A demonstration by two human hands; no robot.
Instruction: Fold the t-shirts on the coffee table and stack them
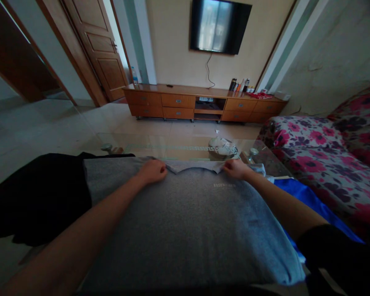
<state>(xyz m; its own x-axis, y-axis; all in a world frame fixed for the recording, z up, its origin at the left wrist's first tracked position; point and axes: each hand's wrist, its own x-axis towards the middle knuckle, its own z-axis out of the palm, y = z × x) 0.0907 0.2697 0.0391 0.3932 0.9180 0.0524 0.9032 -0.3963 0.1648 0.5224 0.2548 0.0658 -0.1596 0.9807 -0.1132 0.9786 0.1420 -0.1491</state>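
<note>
A grey T-shirt [185, 222] lies spread out in front of me, its collar edge at the far side and small light lettering at the upper right of the chest. My left hand [153, 171] is closed on the cloth left of the neckline. On the other side of the neckline, my right hand [235, 169] pinches the shirt near the shoulder. The cloth between both hands is folded over along the collar. A black garment [37, 197] lies to the left of the shirt, and a shiny blue cloth [308, 201] shows beneath my right forearm.
The shirt rests over a glass table [185, 144] with metal fittings. A bin lined with a pale bag [222, 147] appears at its far edge. A flowered sofa [314, 139] stands right. Beyond are a wooden TV cabinet [177, 100], a wall-mounted television [219, 26] and a door [95, 45].
</note>
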